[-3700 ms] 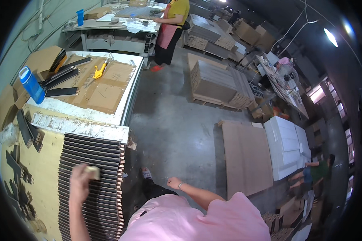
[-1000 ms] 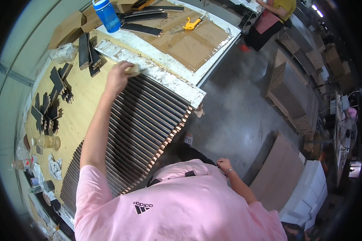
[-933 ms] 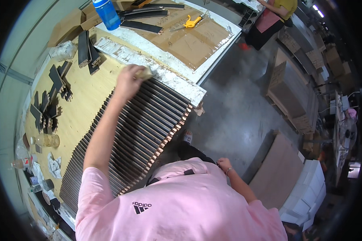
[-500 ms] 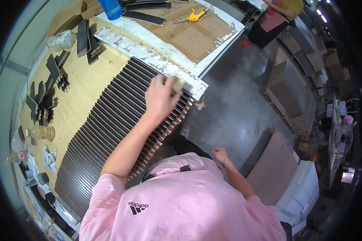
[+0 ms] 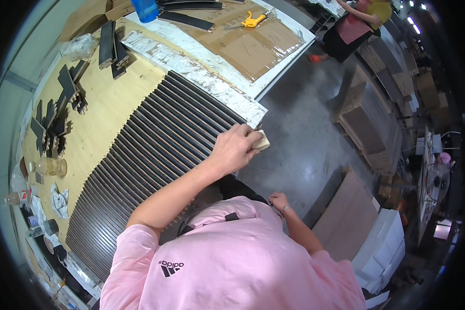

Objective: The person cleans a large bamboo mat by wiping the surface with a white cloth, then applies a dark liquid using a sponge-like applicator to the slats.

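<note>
A long row of dark strips [image 5: 175,121] lies side by side on the wooden table, their pale ends lined up toward me. My left hand [image 5: 235,147] is closed on a pale cream sponge [image 5: 261,141] at the far right end of the row. The sponge is by the strip ends, at the table edge; the hand covers part of it and some strip ends. Beside my body, away from the table, my right hand [image 5: 278,200] hangs with its fingers curled in and nothing visible in them.
Loose dark pieces [image 5: 67,85] lie on the table's left, near a bottle of yellowish liquid [image 5: 51,167]. Beyond the row is a white-edged board with cardboard [image 5: 258,51] and a yellow-handled tool [image 5: 253,20]. Stacked panels [image 5: 372,119] stand at right; a person [image 5: 349,33] is farther off.
My left hand has moved with the sponge toward me and right, from the tops of the strips to their ends at the table edge. My right hand has barely shifted.
</note>
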Available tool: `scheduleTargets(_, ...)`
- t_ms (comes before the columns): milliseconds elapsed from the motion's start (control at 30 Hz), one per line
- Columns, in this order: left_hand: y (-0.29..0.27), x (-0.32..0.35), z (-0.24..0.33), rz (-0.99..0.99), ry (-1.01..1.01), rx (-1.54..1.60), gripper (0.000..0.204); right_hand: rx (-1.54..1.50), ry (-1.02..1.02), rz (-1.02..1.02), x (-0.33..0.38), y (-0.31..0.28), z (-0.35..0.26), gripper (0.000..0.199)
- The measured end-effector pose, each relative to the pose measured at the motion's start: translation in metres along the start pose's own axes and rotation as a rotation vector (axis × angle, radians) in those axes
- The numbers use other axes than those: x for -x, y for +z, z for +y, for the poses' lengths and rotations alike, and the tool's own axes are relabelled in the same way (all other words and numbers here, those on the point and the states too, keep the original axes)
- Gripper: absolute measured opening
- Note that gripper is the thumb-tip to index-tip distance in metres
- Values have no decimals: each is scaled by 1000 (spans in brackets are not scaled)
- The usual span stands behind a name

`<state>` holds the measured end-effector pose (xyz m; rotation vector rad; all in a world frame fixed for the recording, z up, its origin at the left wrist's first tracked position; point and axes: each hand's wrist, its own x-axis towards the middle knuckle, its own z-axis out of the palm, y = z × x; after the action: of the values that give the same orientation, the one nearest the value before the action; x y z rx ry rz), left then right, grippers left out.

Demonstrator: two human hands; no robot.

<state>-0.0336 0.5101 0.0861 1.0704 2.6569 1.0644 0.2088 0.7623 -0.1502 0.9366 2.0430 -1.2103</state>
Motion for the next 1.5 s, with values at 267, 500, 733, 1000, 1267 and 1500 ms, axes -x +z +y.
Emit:
scheduleTargets(267, -79, -23, -124, 359, -236, -354, 29, -5, -24, 17, 7, -4, -17, 11)
scheduleTargets(500, -129, -32, -157, 547, -367, -398, 31, -47, -37, -10, 1, -3, 7, 12)
scheduleTargets(733, -113, -41, -153, 302, -321, -340, 34, -6, -22, 14, -5, -10, 8, 17)
scheduleTargets(1000, -130, -17, -146, 424, -275, -265, 35, -34, -27, -11, -3, -2, 1, 13)
scheduleTargets(1267, -160, 52, -204, 558, -472, -517, 31, 42, -51, -13, -3, -9, -11, 16)
scheduleTargets(1500, -139, 81, -125, 362, -163, -251, 36, 10, -4, -24, -14, -6, -15, 17)
